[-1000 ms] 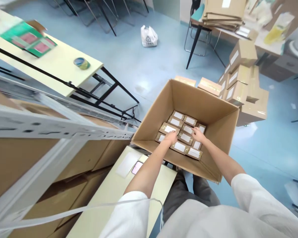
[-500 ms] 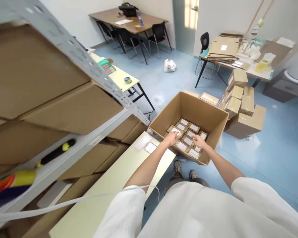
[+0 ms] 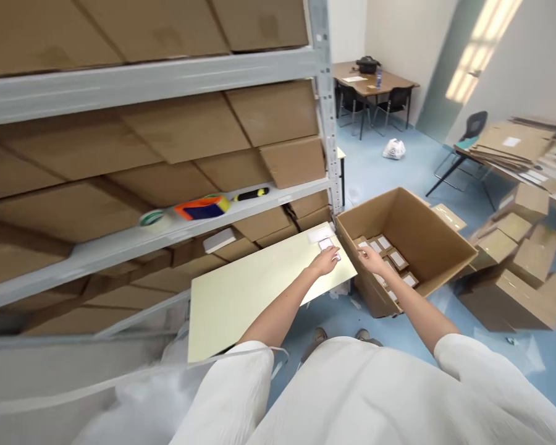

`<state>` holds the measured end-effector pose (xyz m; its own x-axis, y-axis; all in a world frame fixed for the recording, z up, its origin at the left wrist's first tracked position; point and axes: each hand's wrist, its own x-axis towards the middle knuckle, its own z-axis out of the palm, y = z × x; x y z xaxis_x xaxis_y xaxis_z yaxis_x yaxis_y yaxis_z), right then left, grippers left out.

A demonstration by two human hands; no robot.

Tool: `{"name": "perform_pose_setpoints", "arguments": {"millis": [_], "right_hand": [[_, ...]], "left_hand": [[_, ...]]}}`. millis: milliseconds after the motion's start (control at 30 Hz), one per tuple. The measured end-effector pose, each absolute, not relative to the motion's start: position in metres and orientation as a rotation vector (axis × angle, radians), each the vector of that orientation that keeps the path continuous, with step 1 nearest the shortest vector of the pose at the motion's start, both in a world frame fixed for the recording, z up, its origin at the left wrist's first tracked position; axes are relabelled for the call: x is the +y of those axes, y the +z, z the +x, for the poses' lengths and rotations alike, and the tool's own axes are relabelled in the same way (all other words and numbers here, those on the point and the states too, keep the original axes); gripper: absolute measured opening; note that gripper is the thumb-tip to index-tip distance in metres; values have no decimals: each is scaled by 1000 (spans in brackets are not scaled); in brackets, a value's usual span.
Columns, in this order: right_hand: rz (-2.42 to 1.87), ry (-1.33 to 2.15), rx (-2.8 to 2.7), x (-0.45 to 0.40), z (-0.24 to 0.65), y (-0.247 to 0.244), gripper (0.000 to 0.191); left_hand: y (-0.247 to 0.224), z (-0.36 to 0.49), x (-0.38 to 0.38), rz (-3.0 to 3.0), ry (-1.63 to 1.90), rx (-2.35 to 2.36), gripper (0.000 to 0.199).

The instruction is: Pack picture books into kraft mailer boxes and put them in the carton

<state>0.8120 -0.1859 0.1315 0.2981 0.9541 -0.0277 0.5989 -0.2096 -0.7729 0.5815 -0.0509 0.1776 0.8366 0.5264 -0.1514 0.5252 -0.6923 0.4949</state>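
Observation:
My left hand (image 3: 325, 262) is over the far end of the pale yellow table (image 3: 245, 284). Its fingers are closed around a thin white rectangle with a dark edge (image 3: 325, 244), which may be a phone; parts of it show on both sides of the fingers. Beside it lies a white sheet (image 3: 319, 233). Above the left part of the large open carton (image 3: 435, 247) is my right hand (image 3: 373, 259), its fingers loosely bent and apart, with nothing visible in them. Several small brown boxes (image 3: 398, 259) with white labels lie inside the carton, partly hidden by my right forearm.
A metal shelf (image 3: 278, 194) full of cartons stands on the left, holding a tape roll (image 3: 152, 219) and a black-and-yellow cutter (image 3: 251, 194). Stacked cartons (image 3: 509, 303) stand at right. A white bag (image 3: 393, 149) lies on the floor; flattened cardboard (image 3: 509, 142) covers a table behind.
The view has turned left towards the shelf. My left hand has left the small boxes for the white rectangle on the table. My right hand has lifted off the boxes towards the carton's left side.

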Motion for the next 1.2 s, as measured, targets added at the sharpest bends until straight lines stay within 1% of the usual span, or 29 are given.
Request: {"name": "perform_pose_setpoints", "arguments": {"millis": [167,400,600,700,933,1067,1200], "right_hand": [[-1761,734,-1594,-130,728,140,37],[-1529,847,-1809,-71,570,147,36],[-1317,1001,-2052,-40,424,152,36],[-1143,1069,-2203,-28,348,153,35],[-606,1249,-2493,-22,196,146,37],[-325,1319,-2639,-31,126,146,37],[-73,1368,-2740,-57,65,152,37]], "left_hand": [[186,478,-50,2391,120,991,52],[194,305,-57,2265,240,1296,50],[196,173,-89,2125,403,1557,50],[193,117,-114,2007,505,1726,49],[187,24,-191,1635,755,2125,47],[190,-7,-249,1341,873,2376,46],[195,-26,-315,1050,934,2583,44]]}}
